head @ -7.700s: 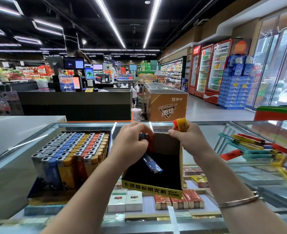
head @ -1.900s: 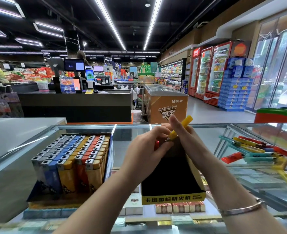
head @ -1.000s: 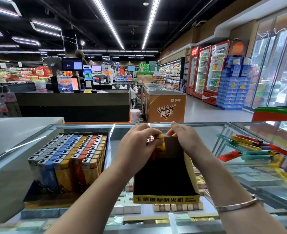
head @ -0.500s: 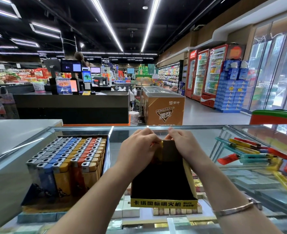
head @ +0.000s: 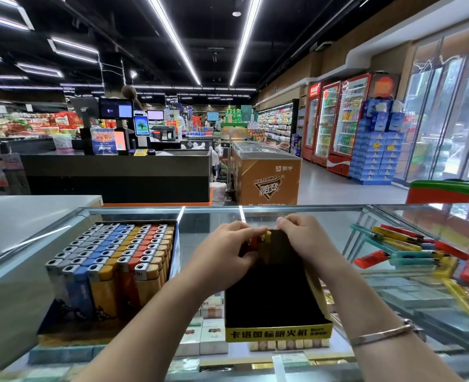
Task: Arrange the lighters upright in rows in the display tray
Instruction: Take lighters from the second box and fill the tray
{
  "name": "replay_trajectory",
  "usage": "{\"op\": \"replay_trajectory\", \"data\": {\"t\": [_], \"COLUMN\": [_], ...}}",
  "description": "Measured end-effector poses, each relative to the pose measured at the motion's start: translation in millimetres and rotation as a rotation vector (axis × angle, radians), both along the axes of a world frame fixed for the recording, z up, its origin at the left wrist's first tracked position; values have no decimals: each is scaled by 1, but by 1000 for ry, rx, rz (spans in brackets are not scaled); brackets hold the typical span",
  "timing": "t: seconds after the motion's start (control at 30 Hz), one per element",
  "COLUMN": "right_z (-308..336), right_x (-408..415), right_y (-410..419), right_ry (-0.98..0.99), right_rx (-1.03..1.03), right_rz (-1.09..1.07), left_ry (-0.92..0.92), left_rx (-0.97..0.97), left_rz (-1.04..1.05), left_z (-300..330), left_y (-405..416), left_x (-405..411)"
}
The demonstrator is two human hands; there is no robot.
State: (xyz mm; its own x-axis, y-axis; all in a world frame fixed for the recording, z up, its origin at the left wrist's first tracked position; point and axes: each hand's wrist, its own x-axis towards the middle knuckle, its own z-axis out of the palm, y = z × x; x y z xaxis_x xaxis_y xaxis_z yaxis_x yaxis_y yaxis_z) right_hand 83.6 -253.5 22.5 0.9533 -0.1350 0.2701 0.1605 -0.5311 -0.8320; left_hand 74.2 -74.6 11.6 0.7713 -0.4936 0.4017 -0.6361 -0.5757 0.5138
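Note:
A black display tray (head: 278,332) with a yellow front label lies on the glass counter in front of me. A yellow lighter (head: 267,236) and a red lighter (head: 252,241) stand upright at its far end, mostly hidden by my fingers. My left hand (head: 223,255) curls round these lighters from the left, fingertips on the yellow one. My right hand (head: 303,239) sits at the tray's far right corner, its fingers curled over the back wall. The rest of the tray floor shows dark and bare.
A full tray of upright grey, blue, yellow and red lighters (head: 112,260) stands to the left. Several loose lighters (head: 398,250) lie on the glass (head: 335,224) at the right. Cigarette packs (head: 208,334) sit under the glass. A grey counter (head: 21,216) adjoins at far left.
My right hand brought the yellow lighter down from above the tray into its far end beside the red one. Both hands have closed in over the tray's back wall.

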Motion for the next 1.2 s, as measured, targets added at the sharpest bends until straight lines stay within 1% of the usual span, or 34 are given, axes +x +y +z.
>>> {"op": "replay_trajectory", "data": {"t": [0.1, 0.2, 0.23, 0.27, 0.37, 0.4, 0.47, 0.53, 0.63, 0.8, 0.93, 1.0, 1.07, 1.2], "right_z": [1, 0, -1, -1, -4, -6, -10, -14, -15, -16, -11, -12, -15, -6], "right_x": [-1, -3, -4, -6, -12, -15, -19, -22, -24, -27, -29, -31, -33, -37], "right_y": [-11, -32, -41, -49, -73, -79, -85, -86, -83, -85, -89, -90, -93, -110], "right_ry": [-68, -127, -91, -9, 361, 444, 527, 524, 435, 369, 375, 378, 347, 265], "right_rx": [-114, -338, -400, -455, -665, -717, -731, -696, -710, -743, -752, -790, -837, -803], "right_rz": [-127, -389, -463, -525, -627, -647, -686, -704, -694, -598, -428, -331, -248, -128], "left_ry": [-32, -19, -7, 6, 51, 70, 106, 120, 104, 68, 71, 66, 61, 70], "left_rx": [14, 18, 13, 6, 1, 5, 8, -1, -20, -12, -16, -23, -27, -41], "left_rz": [-3, -3, -6, -11, -30, -35, -40, -43, -38, -28, -26, -28, -28, -25], "left_z": [-2, -1, -1, -1, -2, -2, -1, -1, -2, -2, -3, -4, -5, -6], "left_y": [-2, -3, -4, -5, -6, -6, -7, -8, -9, -11, -12, -13, -13, -13], "left_x": [-1, 0, 0, 0, 1, 1, 1, 1, 0, 0, 2, 3, 4, 5]}}
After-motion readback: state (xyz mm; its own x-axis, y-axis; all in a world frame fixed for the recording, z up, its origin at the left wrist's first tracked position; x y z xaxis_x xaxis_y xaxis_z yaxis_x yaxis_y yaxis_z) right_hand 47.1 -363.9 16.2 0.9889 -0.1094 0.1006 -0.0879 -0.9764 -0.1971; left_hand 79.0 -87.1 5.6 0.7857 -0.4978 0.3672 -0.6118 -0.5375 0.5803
